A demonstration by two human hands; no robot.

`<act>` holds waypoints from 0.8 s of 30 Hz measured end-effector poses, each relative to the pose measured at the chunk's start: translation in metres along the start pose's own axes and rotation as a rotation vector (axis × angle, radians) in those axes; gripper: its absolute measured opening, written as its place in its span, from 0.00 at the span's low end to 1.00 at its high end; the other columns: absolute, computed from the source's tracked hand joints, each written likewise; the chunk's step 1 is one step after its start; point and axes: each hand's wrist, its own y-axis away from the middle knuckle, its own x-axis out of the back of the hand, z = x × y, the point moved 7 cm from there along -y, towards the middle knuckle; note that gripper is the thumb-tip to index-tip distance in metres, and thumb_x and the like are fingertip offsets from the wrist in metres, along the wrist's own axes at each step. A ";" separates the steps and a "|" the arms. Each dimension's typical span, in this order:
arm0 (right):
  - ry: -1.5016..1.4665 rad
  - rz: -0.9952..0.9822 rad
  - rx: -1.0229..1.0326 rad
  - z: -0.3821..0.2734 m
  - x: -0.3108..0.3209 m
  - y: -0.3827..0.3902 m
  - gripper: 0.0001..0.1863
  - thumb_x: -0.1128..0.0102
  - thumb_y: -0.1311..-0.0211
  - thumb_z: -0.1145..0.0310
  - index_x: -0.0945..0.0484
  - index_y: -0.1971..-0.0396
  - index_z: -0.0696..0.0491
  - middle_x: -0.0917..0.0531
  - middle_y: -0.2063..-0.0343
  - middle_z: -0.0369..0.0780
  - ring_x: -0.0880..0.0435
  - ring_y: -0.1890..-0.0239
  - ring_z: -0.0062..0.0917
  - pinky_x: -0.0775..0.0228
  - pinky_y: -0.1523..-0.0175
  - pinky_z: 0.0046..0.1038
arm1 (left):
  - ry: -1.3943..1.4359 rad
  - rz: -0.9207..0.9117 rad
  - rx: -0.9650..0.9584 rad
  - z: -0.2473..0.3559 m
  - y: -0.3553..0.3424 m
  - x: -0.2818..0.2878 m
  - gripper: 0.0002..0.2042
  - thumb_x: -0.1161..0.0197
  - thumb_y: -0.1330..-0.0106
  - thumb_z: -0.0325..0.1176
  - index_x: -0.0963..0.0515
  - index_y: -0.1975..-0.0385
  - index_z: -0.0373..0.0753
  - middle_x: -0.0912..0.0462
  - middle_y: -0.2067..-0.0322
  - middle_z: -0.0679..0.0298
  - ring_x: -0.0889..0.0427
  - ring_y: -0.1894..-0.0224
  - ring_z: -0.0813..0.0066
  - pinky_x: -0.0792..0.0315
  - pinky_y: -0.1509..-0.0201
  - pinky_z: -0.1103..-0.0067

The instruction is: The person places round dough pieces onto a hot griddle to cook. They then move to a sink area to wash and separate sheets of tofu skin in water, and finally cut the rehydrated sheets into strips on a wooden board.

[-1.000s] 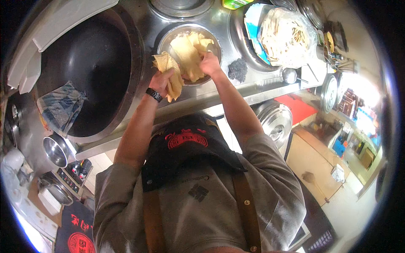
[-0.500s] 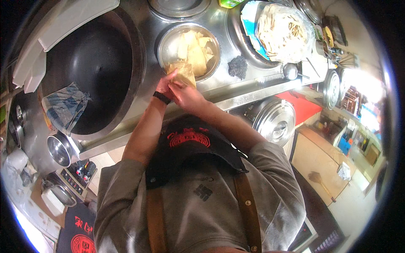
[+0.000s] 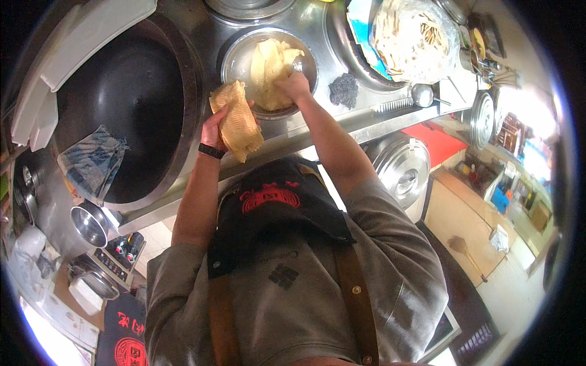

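Note:
My left hand (image 3: 213,130) is closed around a folded, tan, ridged piece of tofu skin (image 3: 237,121), held over the front left rim of a steel bowl (image 3: 227,58). Paler yellow pieces of tofu skin (image 3: 268,64) lie crumpled inside the bowl. Reaching in over the bowl's right side, my right hand (image 3: 294,87) has its fingers closed on the edge of those pieces. Its fingertips are partly hidden.
A big black wok (image 3: 137,104) with a checked cloth (image 3: 94,158) on its rim sits left. On the right are a black scouring pad (image 3: 343,91), a brush (image 3: 394,106), a ladle (image 3: 422,94) and a plastic bag of pale strips (image 3: 412,39). A lidded steel pot (image 3: 403,171) stands below the counter edge.
My hands were together at the bowl's front edge on the tan piece. Now my left hand holds it further left and nearer me, while my right hand has moved into the bowl.

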 end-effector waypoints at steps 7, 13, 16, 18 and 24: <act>0.147 0.165 0.189 -0.005 0.039 0.024 0.19 0.38 0.43 0.61 0.20 0.55 0.56 0.17 0.56 0.51 0.18 0.52 0.46 0.26 0.45 0.39 | -0.166 0.234 -0.038 0.006 -0.013 0.031 0.25 0.37 0.38 0.31 0.32 0.39 0.35 0.21 0.47 0.54 0.19 0.50 0.58 0.24 0.43 0.63; 0.072 0.319 0.324 -0.040 0.080 0.062 0.17 0.40 0.44 0.62 0.21 0.55 0.52 0.15 0.62 0.49 0.15 0.60 0.45 0.22 0.53 0.40 | -0.278 0.325 -0.073 0.002 -0.016 0.041 0.22 0.34 0.37 0.35 0.27 0.44 0.39 0.18 0.52 0.60 0.18 0.51 0.61 0.23 0.46 0.63; -0.058 0.371 0.468 -0.079 0.089 0.105 0.16 0.39 0.44 0.62 0.21 0.57 0.51 0.14 0.70 0.46 0.14 0.67 0.43 0.20 0.59 0.38 | -0.305 0.368 -0.005 -0.006 -0.021 0.031 0.26 0.35 0.36 0.51 0.27 0.44 0.43 0.18 0.51 0.63 0.18 0.51 0.63 0.23 0.46 0.65; 0.006 0.423 0.725 -0.109 0.071 0.139 0.15 0.42 0.42 0.67 0.23 0.55 0.52 0.17 0.76 0.45 0.14 0.70 0.41 0.20 0.59 0.39 | -0.205 0.299 0.061 -0.016 -0.025 0.009 0.27 0.38 0.35 0.55 0.27 0.44 0.43 0.18 0.52 0.63 0.18 0.51 0.64 0.24 0.45 0.65; -0.026 0.254 0.998 -0.133 -0.005 0.212 0.17 0.47 0.45 0.73 0.25 0.53 0.59 0.18 0.58 0.48 0.20 0.51 0.41 0.30 0.44 0.39 | -0.125 0.070 0.011 -0.026 -0.032 -0.001 0.30 0.40 0.35 0.58 0.29 0.43 0.40 0.19 0.52 0.59 0.20 0.50 0.63 0.25 0.43 0.63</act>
